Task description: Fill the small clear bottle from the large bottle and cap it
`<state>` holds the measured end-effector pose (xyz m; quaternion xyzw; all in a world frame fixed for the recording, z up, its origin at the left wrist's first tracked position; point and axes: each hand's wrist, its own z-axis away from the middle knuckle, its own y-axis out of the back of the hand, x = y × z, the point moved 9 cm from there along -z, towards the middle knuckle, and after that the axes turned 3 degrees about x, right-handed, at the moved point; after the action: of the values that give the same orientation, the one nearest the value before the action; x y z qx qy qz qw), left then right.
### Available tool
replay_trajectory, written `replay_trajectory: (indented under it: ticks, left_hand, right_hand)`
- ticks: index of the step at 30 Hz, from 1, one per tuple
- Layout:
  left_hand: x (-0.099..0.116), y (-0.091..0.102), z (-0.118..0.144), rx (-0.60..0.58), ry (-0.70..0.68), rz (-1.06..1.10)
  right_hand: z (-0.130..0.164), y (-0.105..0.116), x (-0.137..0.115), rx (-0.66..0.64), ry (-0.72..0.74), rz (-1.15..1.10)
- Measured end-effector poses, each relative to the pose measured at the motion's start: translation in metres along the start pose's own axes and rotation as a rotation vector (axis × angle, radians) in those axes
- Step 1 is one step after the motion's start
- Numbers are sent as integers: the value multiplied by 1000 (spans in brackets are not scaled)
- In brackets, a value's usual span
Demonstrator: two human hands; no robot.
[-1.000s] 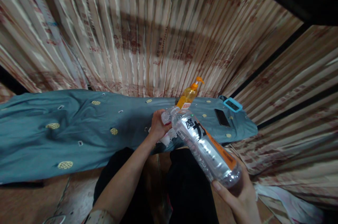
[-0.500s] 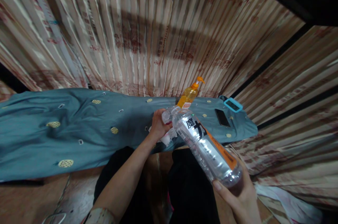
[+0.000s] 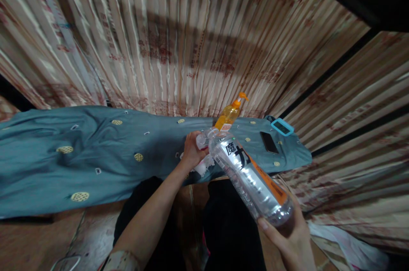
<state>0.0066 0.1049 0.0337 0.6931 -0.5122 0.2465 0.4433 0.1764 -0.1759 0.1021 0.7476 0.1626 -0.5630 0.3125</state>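
Observation:
My right hand (image 3: 287, 239) grips the base of a large clear plastic bottle (image 3: 249, 175) with a silver and orange label, tilted so its neck points away from me. My left hand (image 3: 191, 149) is closed around the bottle's neck and cap end, with a crumpled white tissue (image 3: 204, 166) bunched under the fingers. Both hands hover over the near edge of a blue-grey patterned cloth (image 3: 96, 156) that covers a low surface.
An orange pump bottle (image 3: 230, 115) stands just behind the clear bottle. A black phone (image 3: 268, 142) and a blue-framed device (image 3: 281, 127) lie on the cloth's right end. Striped curtains (image 3: 179, 36) hang behind and to the right. My dark-trousered legs (image 3: 223, 224) are below.

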Motion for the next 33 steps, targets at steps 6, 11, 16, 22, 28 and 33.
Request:
replay_trajectory:
  ticks: [6, 11, 16, 22, 28, 33]
  left_hand:
    - [-1, 0, 1, 1, -4, 20]
    - [1, 1, 1, -13, -5, 27]
    - [3, 2, 0, -22, 12, 15]
    - [4, 2, 0, -19, 8, 12]
    - [2, 2, 0, -3, 3, 16]
    - [1, 0, 1, -10, -5, 6]
  right_hand:
    - [0, 0, 1, -9, -4, 9]
    - [0, 0, 4, -5, -13, 0]
    - [0, 1, 0, -3, 7, 33]
    - [1, 1, 3, 0, -24, 16]
    - [-1, 2, 4, 8, -16, 19]
    - [-2, 1, 4, -12, 12, 10]
